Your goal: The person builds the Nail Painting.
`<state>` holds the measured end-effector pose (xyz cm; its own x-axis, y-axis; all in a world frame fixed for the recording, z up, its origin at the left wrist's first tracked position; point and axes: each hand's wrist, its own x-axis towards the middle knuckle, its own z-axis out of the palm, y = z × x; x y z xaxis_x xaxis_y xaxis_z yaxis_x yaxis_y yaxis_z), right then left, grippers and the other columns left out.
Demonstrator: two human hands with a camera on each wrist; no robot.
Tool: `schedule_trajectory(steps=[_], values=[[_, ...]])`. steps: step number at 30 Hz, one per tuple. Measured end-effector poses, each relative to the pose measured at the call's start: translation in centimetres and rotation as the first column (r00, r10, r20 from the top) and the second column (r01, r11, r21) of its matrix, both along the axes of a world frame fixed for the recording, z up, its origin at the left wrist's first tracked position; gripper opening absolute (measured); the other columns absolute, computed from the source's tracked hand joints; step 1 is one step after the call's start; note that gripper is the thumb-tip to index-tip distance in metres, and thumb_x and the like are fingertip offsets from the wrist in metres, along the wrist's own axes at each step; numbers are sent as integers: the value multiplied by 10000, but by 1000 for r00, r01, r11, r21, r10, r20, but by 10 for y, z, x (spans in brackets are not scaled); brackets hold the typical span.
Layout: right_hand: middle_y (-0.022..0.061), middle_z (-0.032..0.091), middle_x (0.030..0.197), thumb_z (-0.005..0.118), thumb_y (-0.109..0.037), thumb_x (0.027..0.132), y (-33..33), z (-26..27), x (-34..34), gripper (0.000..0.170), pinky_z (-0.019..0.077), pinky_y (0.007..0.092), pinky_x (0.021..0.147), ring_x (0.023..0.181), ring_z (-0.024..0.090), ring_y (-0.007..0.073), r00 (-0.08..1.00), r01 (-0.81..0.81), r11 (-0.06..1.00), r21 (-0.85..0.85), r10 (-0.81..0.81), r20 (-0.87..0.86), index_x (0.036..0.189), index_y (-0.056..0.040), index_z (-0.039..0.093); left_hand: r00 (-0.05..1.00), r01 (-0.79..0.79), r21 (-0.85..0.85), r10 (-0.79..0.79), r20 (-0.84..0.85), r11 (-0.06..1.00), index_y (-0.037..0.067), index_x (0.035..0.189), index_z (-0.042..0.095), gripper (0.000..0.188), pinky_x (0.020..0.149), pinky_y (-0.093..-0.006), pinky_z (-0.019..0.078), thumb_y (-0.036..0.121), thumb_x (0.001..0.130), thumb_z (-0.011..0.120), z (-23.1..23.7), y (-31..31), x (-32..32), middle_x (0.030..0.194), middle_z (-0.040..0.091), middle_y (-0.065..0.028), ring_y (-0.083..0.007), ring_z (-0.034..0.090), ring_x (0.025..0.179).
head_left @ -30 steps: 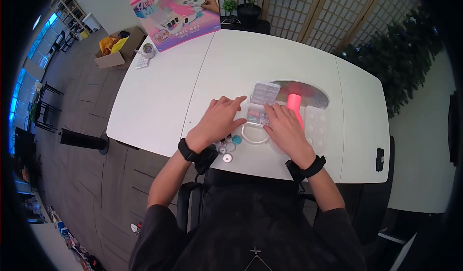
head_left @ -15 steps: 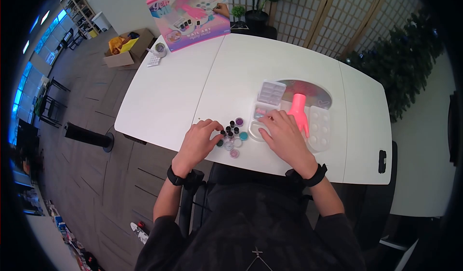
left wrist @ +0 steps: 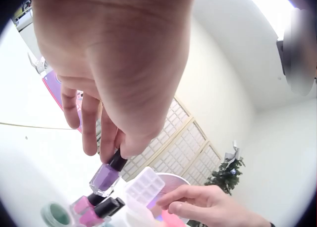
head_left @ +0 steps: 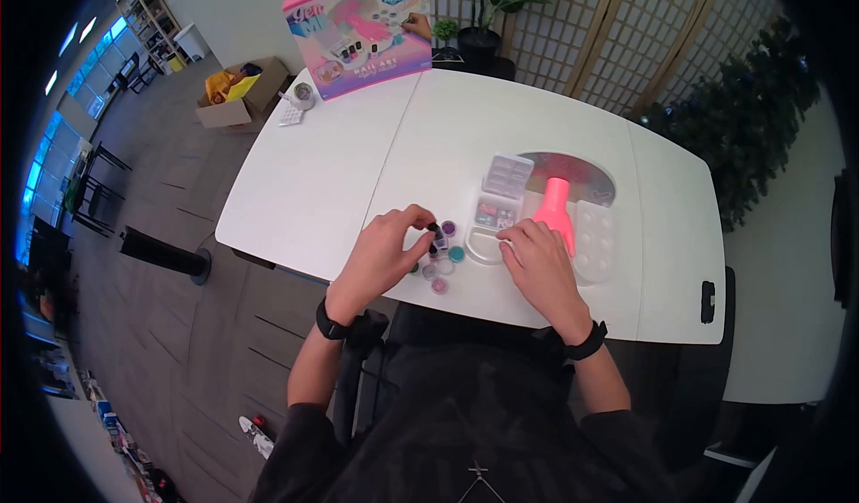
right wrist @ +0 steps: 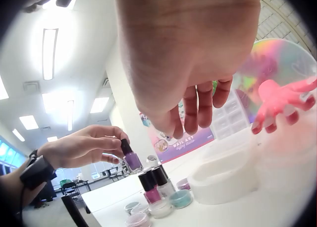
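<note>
My left hand [head_left: 383, 251] pinches a purple nail polish bottle [left wrist: 106, 178] by its black cap, holding it above the group of bottles and jars. Below it stand pink nail polish bottles [left wrist: 90, 214] with black caps. Small glitter jars surround them, among them a teal one [head_left: 456, 254], a purple one [head_left: 448, 228] and a pale pink one [head_left: 439, 285]. My right hand [head_left: 546, 268] hovers with loosely bent fingers over the white tray [head_left: 481, 249], holding nothing. Beyond its fingers lies a pink model hand [head_left: 557, 200] with its fingers toward me.
An opened clear compartment box [head_left: 508, 175] holds small coloured pieces. Beside the model hand is a white palette [head_left: 592, 243] with round wells, and behind it a shiny oval panel [head_left: 582, 174]. A nail art box [head_left: 358, 38] stands at the table's far left.
My left hand went from near the compartment box down to the bottles, then lifted the purple nail polish bottle. My right hand drew back from the compartment box toward me.
</note>
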<state>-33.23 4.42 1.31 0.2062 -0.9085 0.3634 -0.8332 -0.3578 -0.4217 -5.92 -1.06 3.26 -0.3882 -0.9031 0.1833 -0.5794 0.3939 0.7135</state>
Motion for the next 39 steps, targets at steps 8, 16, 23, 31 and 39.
schedule_trajectory(steps=[8,16,23,31,39], values=[[96,680,1042,710,-118,999,20,-6,-22,127,470,446,935,1037,649,294,996,84,996,31,-85,14,1095,-42,744,967,233,-218,-202,157,948,79,1147,707,188,1006,-438,496,174,989,743,-20,-19,-67,1034,772,-95,-289,714,1015],[92,682,1036,710,-125,1001,26,-10,-25,134,466,445,956,1054,655,293,997,66,994,85,-69,31,1111,-55,744,926,258,-243,-167,338,935,102,1174,722,228,1113,-492,425,157,958,769,-36,-28,-67,1139,761,-82,-305,638,1243],[94,684,1040,721,-110,992,20,-9,-25,137,470,448,951,1049,658,294,1000,30,999,18,-30,5,1114,-53,744,926,258,-242,-168,337,935,101,1198,719,271,1135,-497,414,163,943,789,-31,-30,-63,1170,749,-78,-316,633,1248],[74,680,1047,735,-103,977,8,-4,-8,154,469,436,936,1047,649,276,1000,-20,1000,-22,21,21,1121,-57,763,987,83,-158,-60,149,984,54,1218,718,240,1033,-438,510,97,983,741,-14,-24,-7,1163,742,-104,-340,643,1186],[51,629,1091,768,-135,945,-17,-13,56,184,453,396,937,1090,602,232,955,-278,958,-73,268,-122,1113,-60,763,997,23,-2,-23,68,1000,45,1191,731,226,967,-429,552,143,991,765,-39,-8,7,1122,743,-124,-327,695,1092]])
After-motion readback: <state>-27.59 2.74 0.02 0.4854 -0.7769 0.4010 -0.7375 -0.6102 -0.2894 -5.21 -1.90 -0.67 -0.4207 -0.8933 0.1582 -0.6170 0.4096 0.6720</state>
